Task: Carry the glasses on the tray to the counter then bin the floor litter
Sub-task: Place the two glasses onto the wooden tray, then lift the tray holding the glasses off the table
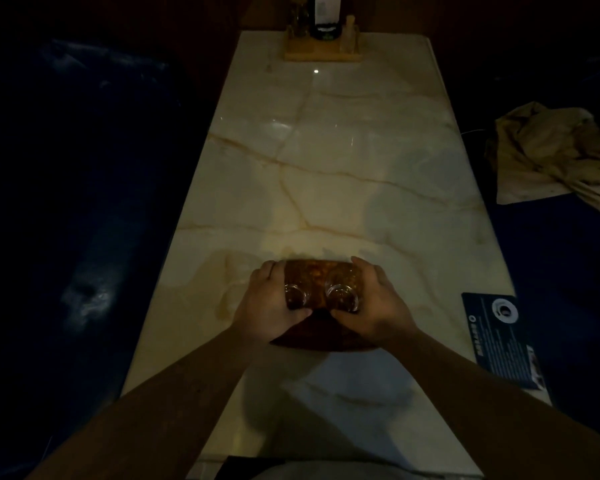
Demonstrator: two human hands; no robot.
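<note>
A small brown patterned tray (321, 277) lies on the pale marble table (326, 168), near its front half. Two clear glasses stand side by side on the tray: the left glass (294, 295) and the right glass (342, 295). My left hand (265, 304) wraps around the left glass, thumb curled in front of it. My right hand (374, 303) wraps around the right glass the same way. Both hands rest over the tray's sides and hide its edges. The scene is dim.
A wooden caddy (323, 50) with a dark bottle (324, 19) stands at the table's far end. A dark printed card (506, 341) lies at the right edge. Crumpled beige cloth (551, 154) lies on the dark blue seat (551, 265) to the right; another dark seat (84, 202) runs along the left.
</note>
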